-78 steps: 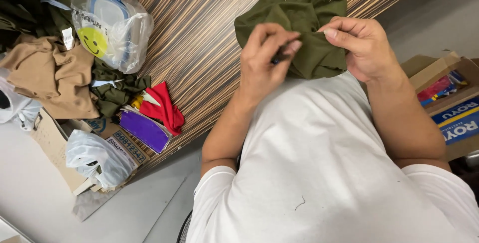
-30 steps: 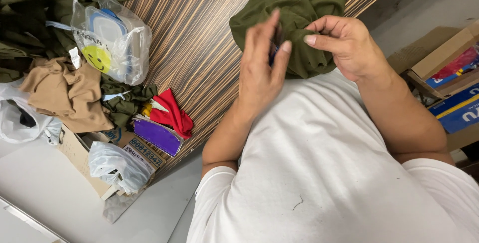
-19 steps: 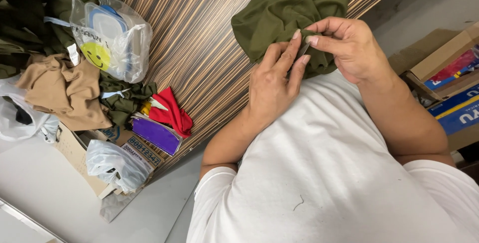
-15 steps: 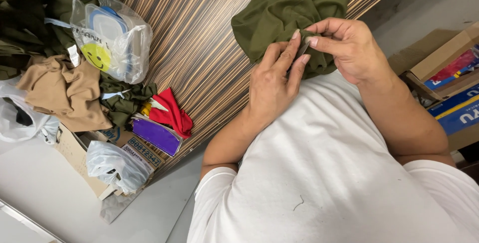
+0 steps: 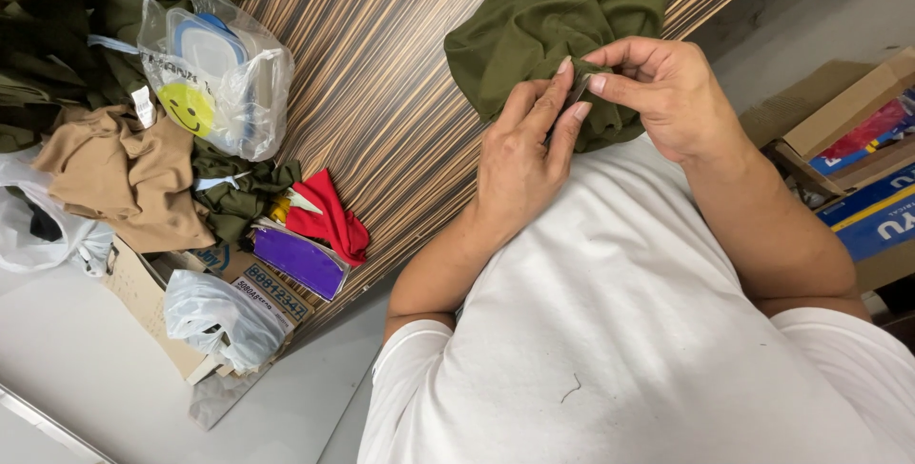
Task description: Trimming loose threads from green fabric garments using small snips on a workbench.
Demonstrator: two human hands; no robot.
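Note:
An olive green garment (image 5: 534,35) lies bunched on the striped wooden table (image 5: 381,92), close to my white-shirted chest. My left hand (image 5: 519,154) rests on its near edge, fingers stretched up and pinching the fabric. My right hand (image 5: 667,92) meets it from the right, thumb and forefinger closed on the same fold. Between the fingertips of both hands sits a small dark piece (image 5: 577,92); I cannot tell what it is.
At the left are a clear plastic bag holding a lidded container (image 5: 214,64), a tan garment (image 5: 124,178), more olive cloth (image 5: 57,16), a red cloth (image 5: 329,216), a purple box (image 5: 297,262) and a white bag (image 5: 219,316). Cardboard boxes (image 5: 858,159) stand at the right.
My left hand, earlier raised with fingers spread over the cloth, has come down so its fingertips meet my right hand's. The right hand has held its grip on the fold.

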